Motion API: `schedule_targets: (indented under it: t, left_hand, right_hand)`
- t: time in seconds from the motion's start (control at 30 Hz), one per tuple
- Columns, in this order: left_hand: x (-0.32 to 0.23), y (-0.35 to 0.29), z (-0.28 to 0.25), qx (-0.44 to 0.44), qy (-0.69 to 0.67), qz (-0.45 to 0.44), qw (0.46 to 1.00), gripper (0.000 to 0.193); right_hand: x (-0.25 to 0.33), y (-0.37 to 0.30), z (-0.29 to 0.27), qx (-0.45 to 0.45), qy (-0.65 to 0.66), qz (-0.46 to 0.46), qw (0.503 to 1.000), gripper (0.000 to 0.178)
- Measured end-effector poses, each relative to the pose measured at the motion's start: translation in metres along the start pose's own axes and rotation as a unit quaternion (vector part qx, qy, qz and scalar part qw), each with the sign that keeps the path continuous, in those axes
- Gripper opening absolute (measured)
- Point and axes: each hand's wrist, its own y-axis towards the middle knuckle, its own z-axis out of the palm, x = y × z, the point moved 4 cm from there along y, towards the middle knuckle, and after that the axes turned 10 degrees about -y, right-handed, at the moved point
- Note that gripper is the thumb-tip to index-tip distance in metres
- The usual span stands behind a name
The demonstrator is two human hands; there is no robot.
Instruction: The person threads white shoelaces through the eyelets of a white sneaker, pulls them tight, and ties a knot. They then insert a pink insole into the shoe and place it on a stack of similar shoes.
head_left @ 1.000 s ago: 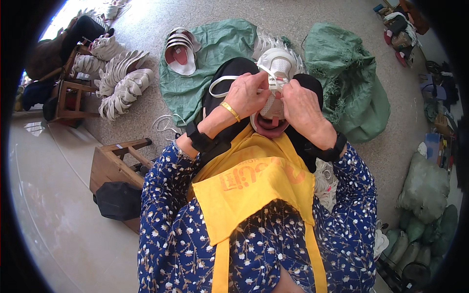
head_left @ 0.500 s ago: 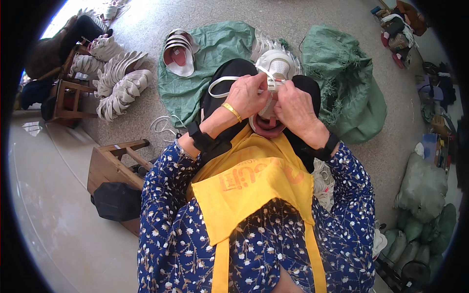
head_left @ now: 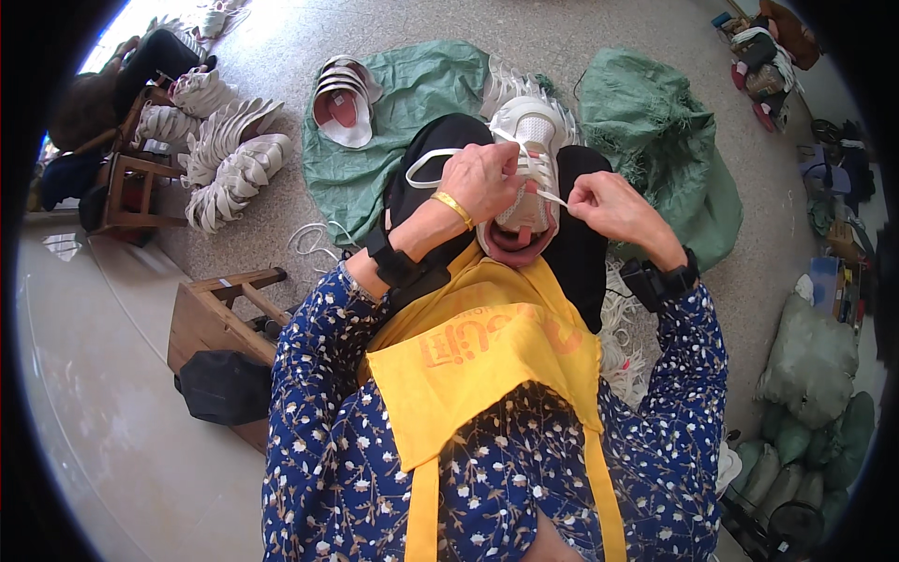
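A white sneaker upper (head_left: 536, 124) with a pink lining rests between my knees, its toe pointing away from me. Over its tongue, my left hand (head_left: 478, 183) is closed, fingers curled on the white shoelace. A loop of lace (head_left: 426, 170) sticks out to the left of this hand. On the shoe's right side my right hand (head_left: 613, 208) pinches a strand of the shoelace (head_left: 554, 198), drawn out from the eyelets. The exact grip of the left fingertips is partly hidden.
Stacked shoe uppers (head_left: 239, 164) lie at the far left by a wooden stool (head_left: 140, 187). More sit on a green sheet (head_left: 421, 80). A green sack (head_left: 655, 159) stands right of my knees; another wooden stool (head_left: 211, 323) is at my left. Loose laces (head_left: 618, 323) hang at my right.
My right hand has moved right and slightly down from the shoe's middle, pulling the lace strand out sideways. My left hand has stayed nearly in place.
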Motion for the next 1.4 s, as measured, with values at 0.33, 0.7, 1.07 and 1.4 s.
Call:
schedule_targets:
  t: [0.33,0.7,1.07,1.4]
  left_hand:
    - [-0.005,0.0,-0.003,0.012,0.032,-0.004,0.999,0.03]
    - [-0.003,0.012,-0.014,0.032,0.025,0.078,0.996,0.018]
    - [-0.002,0.026,-0.024,0.204,-0.012,0.025,0.979,0.03]
    - [0.008,0.028,-0.021,0.247,-0.359,-0.051,0.899,0.041]
  right_hand:
    - [-0.043,-0.059,-0.012,0.14,0.356,0.033,0.923,0.014]
    - [-0.12,-0.151,-0.016,-0.184,0.681,-0.051,0.707,0.041]
    - [-0.128,-0.148,-0.021,-0.243,0.765,-0.123,0.583,0.033]
    - [-0.128,-0.13,-0.008,-0.225,0.826,-0.134,0.499,0.028]
